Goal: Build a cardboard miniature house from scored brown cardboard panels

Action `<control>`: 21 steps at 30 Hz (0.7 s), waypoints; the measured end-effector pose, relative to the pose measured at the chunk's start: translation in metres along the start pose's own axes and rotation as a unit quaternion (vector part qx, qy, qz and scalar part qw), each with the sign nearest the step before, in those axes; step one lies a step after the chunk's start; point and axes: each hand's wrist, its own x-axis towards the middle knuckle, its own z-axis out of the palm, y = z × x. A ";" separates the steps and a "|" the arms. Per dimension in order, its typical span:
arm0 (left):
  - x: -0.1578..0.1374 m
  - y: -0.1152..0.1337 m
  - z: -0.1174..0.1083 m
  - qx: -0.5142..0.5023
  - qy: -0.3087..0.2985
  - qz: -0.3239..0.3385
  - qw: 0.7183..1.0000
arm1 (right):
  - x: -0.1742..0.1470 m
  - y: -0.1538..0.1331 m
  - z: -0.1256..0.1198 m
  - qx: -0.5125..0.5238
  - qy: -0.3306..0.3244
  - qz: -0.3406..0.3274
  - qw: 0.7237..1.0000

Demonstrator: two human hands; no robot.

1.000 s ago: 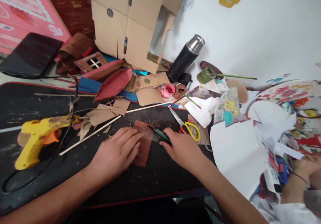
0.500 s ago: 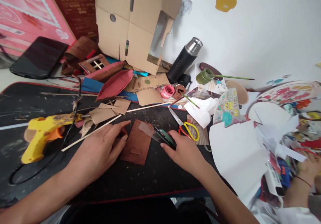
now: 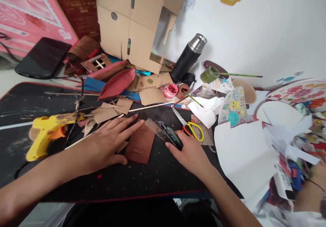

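My left hand [image 3: 102, 145] lies open with its fingers spread, the fingertips reaching the upper left of a brown-painted card piece [image 3: 140, 140]. That card lies flat on the black mat and has a small rectangular strip near its lower part. A small tan cardboard scrap [image 3: 122, 147] shows between the left thumb and fingers. In my right hand [image 3: 191, 154] is a dark green and black utility knife [image 3: 170, 134], its front end pointing up and left. A clear plastic strip [image 3: 155, 129] extends beside the knife across the card's right edge; whether the hand grips it too I cannot tell.
Left is a yellow glue gun [image 3: 47, 128] with a black cord. Yellow-handled scissors [image 3: 189, 125] lie beyond my right hand. Paint pots [image 3: 171, 90], a black flask [image 3: 188, 57] and red boat-shaped pieces [image 3: 117, 83] stand behind. At right are white paper [image 3: 241, 149] and another person's arm [image 3: 309, 193].
My left hand has unfolded from a curl and spread over the mat, its fingertips moving onto the card's edge. The right hand keeps the knife in nearly the same place.
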 end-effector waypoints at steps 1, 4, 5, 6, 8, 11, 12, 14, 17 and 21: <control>0.003 -0.002 0.001 -0.003 -0.001 0.002 1.000 | 0.000 0.001 0.001 0.002 -0.001 -0.001 1.000; 0.009 -0.003 0.007 -0.007 -0.001 0.004 1.000 | 0.000 0.004 0.003 0.004 -0.002 0.003 1.000; 0.011 -0.002 0.009 -0.002 0.002 0.003 1.000 | 0.000 0.005 0.004 0.004 0.000 0.003 1.000; 0.013 0.001 0.011 0.006 0.008 0.000 1.000 | 0.000 0.006 0.004 0.005 0.003 0.002 1.000; 0.018 0.011 0.015 0.036 0.025 -0.015 0.999 | 0.001 0.007 0.004 0.006 0.007 -0.003 1.000; 0.029 0.031 0.018 0.104 0.051 -0.052 0.992 | 0.001 0.007 0.003 0.002 0.009 -0.006 1.000; 0.031 0.037 0.018 0.121 0.058 -0.063 0.989 | 0.001 0.006 0.002 -0.003 0.010 -0.007 1.000; 0.034 0.046 0.018 0.136 0.070 -0.083 0.985 | 0.002 0.006 0.000 -0.016 0.015 -0.008 1.000; 0.030 0.048 0.017 0.130 0.082 -0.098 0.983 | 0.002 0.008 -0.001 -0.037 0.019 -0.010 0.999; 0.018 0.044 0.019 0.114 0.087 -0.077 0.987 | 0.003 0.012 0.002 -0.077 0.017 -0.012 0.997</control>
